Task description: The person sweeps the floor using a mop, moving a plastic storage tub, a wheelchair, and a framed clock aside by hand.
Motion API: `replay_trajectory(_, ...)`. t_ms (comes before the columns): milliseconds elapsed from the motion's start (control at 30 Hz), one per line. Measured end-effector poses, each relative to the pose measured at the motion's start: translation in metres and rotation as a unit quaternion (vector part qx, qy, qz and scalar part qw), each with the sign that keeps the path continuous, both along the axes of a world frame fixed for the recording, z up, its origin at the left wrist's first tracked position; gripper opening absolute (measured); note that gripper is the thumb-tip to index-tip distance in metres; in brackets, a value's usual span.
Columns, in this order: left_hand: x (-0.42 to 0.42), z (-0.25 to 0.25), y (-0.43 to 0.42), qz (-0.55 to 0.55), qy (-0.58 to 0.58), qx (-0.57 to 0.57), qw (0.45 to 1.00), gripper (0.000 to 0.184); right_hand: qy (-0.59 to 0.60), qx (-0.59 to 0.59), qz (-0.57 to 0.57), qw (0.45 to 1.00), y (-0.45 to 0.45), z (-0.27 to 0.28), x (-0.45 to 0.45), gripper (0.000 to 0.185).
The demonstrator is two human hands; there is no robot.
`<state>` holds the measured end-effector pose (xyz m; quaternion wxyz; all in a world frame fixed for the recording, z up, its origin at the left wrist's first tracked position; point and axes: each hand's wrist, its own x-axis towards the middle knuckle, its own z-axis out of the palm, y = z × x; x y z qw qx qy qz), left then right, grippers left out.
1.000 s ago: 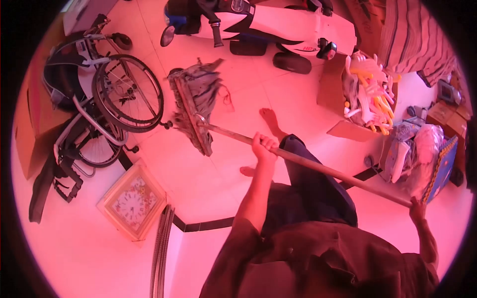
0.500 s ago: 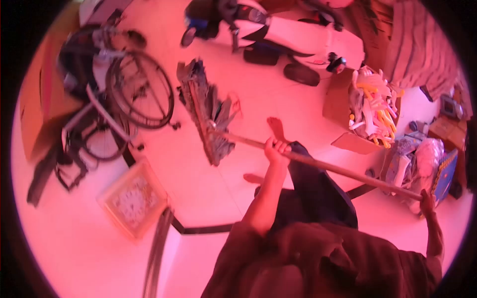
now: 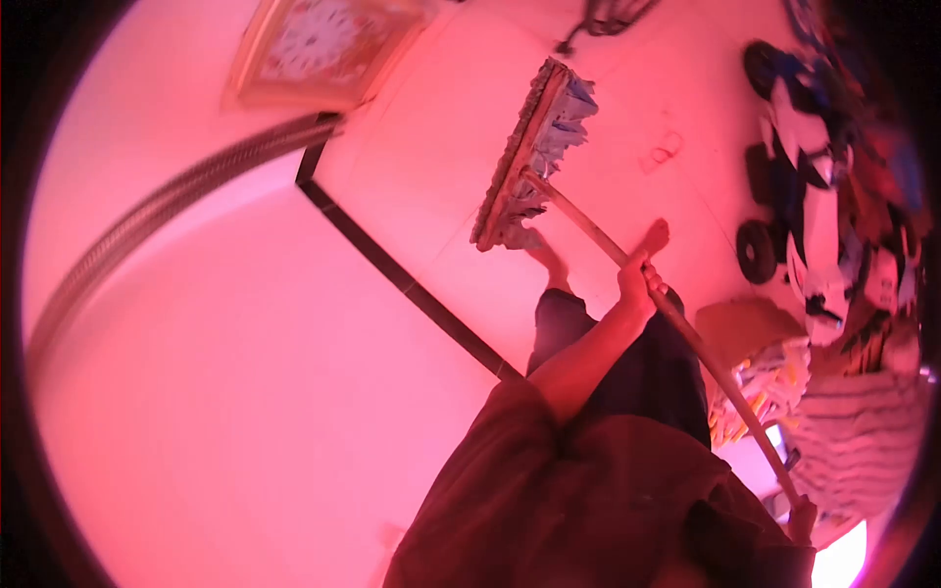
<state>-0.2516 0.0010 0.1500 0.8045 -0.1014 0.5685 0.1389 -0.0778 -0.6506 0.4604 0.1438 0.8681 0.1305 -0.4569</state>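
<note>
A long wooden handle (image 3: 720, 377) runs from the lower right up to a wide mop head (image 3: 529, 162) with ragged grey cloth strips. My left hand (image 3: 641, 282) is closed round the upper-middle part of the handle, near my legs. At the far end of the handle, at the lower right, my right hand (image 3: 802, 517) is wrapped round the stick. The mop head is near one of my bare feet (image 3: 549, 260), against the pale floor; the other foot (image 3: 657, 235) is to its right.
A framed clock (image 3: 319, 44) is at the upper left, above a long ribbed strip (image 3: 186, 191). A dark skirting line (image 3: 407, 284) crosses the middle. At the right are a white motorbike (image 3: 818, 216), an open box with pale and yellow items (image 3: 769, 387) and striped cloth (image 3: 858, 441).
The view has swung round to the left. The clock has shifted to the top, the motorbike to the right edge, and the wheelchair is mostly out of view. Both hands still hold the handle.
</note>
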Motion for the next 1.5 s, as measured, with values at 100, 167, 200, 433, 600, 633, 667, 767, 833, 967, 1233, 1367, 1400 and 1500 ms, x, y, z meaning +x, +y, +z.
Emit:
replay_trajectory(100,-0.06,-0.024,0.078,0.042,0.042,0.035,0.998,0.025,0.023,0.032,0.097,0.995,0.124,-0.029,0.008,0.014)
replay_trajectory(167,-0.105,-0.036,0.141,0.079,0.056,0.126,0.987,0.025,0.046,0.058,0.176,0.982,0.22,-0.043,0.002,0.017)
replay_trajectory(200,-0.13,-0.045,0.172,0.112,0.074,0.119,0.984,0.025,0.046,0.057,0.196,0.978,0.264,-0.049,-0.004,0.017)
replay_trajectory(433,-0.303,-0.101,0.346,0.222,0.195,0.182,0.938,0.011,0.174,0.111,0.347,0.915,0.601,-0.086,-0.139,0.042)
replay_trajectory(600,-0.387,-0.157,0.359,0.162,0.316,0.184,0.916,0.019,0.198,0.154,0.398,0.882,0.74,-0.144,-0.232,0.04)
replay_trajectory(633,-0.393,-0.165,0.357,0.161,0.317,0.18,0.917,0.019,0.187,0.098,0.408,0.888,0.755,-0.149,-0.242,0.037)
replay_trajectory(667,-0.395,-0.173,0.352,0.161,0.318,0.173,0.918,0.019,0.176,0.038,0.416,0.891,0.764,-0.151,-0.245,0.033)
replay_trajectory(767,-0.367,-0.192,0.302,0.147,0.297,0.147,0.932,0.02,0.183,0.003,0.427,0.885,0.757,-0.134,-0.223,0.037)
replay_trajectory(833,-0.331,-0.188,0.256,0.17,0.307,0.122,0.929,0.018,0.165,-0.043,0.445,0.879,0.751,-0.111,-0.198,0.035)
replay_trajectory(967,-0.242,-0.165,0.191,0.178,0.312,0.129,0.924,0.014,0.129,-0.104,0.47,0.867,0.728,-0.082,-0.123,0.03)
replay_trajectory(1233,-0.018,-0.173,0.094,0.211,0.262,0.034,0.941,0.02,0.063,-0.057,0.501,0.862,0.634,-0.04,0.094,0.023)
replay_trajectory(1367,0.115,-0.165,0.024,0.097,0.267,0.067,0.956,0.028,0.002,-0.094,0.476,0.874,0.586,0.017,0.164,0.027)
replay_trajectory(1400,0.15,-0.116,0.027,0.104,0.217,0.033,0.97,0.026,-0.014,-0.097,0.462,0.881,0.57,0.036,0.182,0.027)
replay_trajectory(1500,0.24,-0.118,-0.038,0.173,0.132,0.029,0.976,0.019,-0.021,-0.133,0.439,0.888,0.523,0.072,0.229,0.026)
